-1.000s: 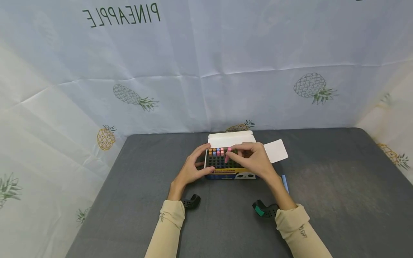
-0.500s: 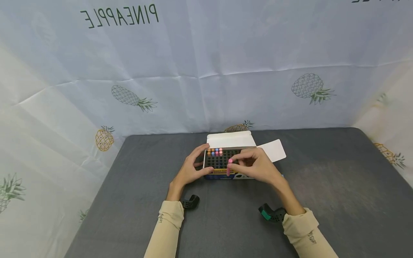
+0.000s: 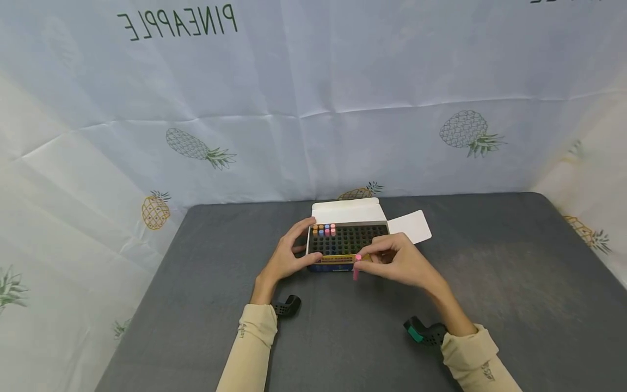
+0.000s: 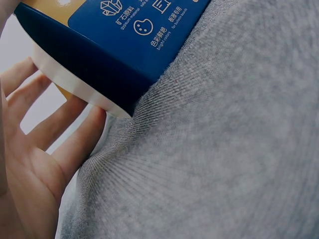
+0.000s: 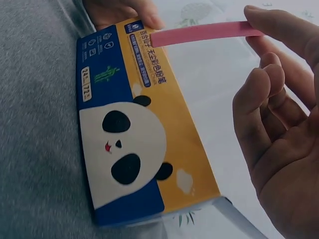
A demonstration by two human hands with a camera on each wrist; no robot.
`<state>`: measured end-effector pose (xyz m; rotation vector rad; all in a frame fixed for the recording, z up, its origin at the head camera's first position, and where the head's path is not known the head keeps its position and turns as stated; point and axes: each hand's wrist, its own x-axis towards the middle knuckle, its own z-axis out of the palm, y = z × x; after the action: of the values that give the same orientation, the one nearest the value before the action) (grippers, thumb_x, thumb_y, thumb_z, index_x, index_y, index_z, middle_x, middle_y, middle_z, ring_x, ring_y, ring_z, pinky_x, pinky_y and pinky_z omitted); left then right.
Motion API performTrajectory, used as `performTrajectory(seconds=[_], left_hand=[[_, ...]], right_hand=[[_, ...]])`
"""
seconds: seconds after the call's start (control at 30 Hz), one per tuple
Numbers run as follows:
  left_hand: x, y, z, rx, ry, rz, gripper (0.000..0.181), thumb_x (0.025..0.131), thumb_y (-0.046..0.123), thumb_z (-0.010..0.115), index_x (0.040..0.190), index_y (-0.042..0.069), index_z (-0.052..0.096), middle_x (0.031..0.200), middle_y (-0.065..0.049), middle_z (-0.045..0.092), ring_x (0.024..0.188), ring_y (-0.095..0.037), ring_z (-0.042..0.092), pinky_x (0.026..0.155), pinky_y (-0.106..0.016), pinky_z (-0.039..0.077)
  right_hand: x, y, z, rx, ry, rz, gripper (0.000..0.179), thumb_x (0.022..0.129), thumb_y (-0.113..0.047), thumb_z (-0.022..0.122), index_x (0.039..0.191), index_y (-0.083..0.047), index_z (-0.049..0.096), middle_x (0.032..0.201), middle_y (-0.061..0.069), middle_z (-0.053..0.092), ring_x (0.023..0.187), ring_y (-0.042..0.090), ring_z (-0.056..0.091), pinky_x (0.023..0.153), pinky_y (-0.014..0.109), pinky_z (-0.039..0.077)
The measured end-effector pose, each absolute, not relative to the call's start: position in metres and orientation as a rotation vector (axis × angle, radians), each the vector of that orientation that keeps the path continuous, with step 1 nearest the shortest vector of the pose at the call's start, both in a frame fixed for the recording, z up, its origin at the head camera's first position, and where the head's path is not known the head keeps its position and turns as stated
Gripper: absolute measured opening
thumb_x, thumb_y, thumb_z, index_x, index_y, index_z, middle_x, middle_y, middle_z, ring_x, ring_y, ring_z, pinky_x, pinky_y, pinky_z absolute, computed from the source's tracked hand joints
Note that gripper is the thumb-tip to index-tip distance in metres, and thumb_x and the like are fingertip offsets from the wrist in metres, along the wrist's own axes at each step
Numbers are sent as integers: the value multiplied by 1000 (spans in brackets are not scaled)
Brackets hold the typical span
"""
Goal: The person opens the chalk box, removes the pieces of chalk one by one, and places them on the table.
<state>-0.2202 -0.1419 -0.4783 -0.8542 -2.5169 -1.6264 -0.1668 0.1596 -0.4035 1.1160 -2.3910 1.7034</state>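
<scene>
My right hand (image 3: 401, 262) pinches a pink chalk stick (image 3: 356, 270) between thumb and forefinger. It hangs upright just before the front face of the open chalk box (image 3: 333, 267). In the right wrist view, the pink stick (image 5: 204, 34) lies across the picture, above the box's panda-printed side. My left hand (image 3: 286, 258) holds the box's left end, thumb at the front and forefinger at the back corner. Several orange, blue and pink chalk sticks (image 3: 324, 230) stand in the back left holes of the black tray (image 3: 360, 239); its other visible holes look dark.
The box's white lid (image 3: 349, 210) is folded back, and a white side flap (image 3: 411, 226) sticks out to the right. Grey cloth covers the table (image 3: 235, 245). Behind it hangs a curtain (image 3: 274, 158) with pineapple prints.
My right hand has brought the pink chalk stick from above the tray forward, past the box's front edge. The left hand stays on the box. A blue stick by the right forearm is now hidden.
</scene>
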Motion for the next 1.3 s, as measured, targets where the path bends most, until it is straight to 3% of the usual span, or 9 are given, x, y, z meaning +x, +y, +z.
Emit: performTrajectory(seconds=[0.33, 0.63, 0.9, 1.3], left_hand=[[-203, -135, -447, -846, -2540, -1644, 75, 89, 5, 75, 155, 1, 41, 162, -21, 36, 137, -49, 49, 100, -64, 54], [-200, -135, -442, -850, -2546, -1633, 74, 89, 5, 75, 155, 1, 41, 162, -21, 37, 138, -48, 49, 99, -64, 55], [-199, -136, -443, -851, -2531, -1646, 73, 89, 6, 75, 154, 1, 43, 161, -21, 38, 139, -49, 48, 99, -66, 53], [-199, -135, -442, -855, -2527, -1649, 73, 89, 6, 75, 154, 1, 43, 161, -21, 38, 139, -49, 48, 99, -66, 53]], right_hand=[[-161, 184, -408, 1163, -2394, 1667, 15, 84, 1, 80, 94, -10, 82, 60, 1, 48, 49, 9, 35, 44, 22, 34], [-159, 214, -400, 1263, -2473, 1783, 16, 87, 5, 75, 98, -6, 80, 62, 8, 47, 50, 17, 33, 41, 27, 32], [-159, 247, -397, 1220, -2628, 1754, 16, 89, 0, 76, 97, -12, 81, 58, 9, 42, 49, 8, 30, 39, 27, 30], [-155, 293, -400, 972, -2835, 1759, 14, 93, -2, 72, 103, 6, 77, 55, 13, 32, 47, 6, 30, 40, 27, 38]])
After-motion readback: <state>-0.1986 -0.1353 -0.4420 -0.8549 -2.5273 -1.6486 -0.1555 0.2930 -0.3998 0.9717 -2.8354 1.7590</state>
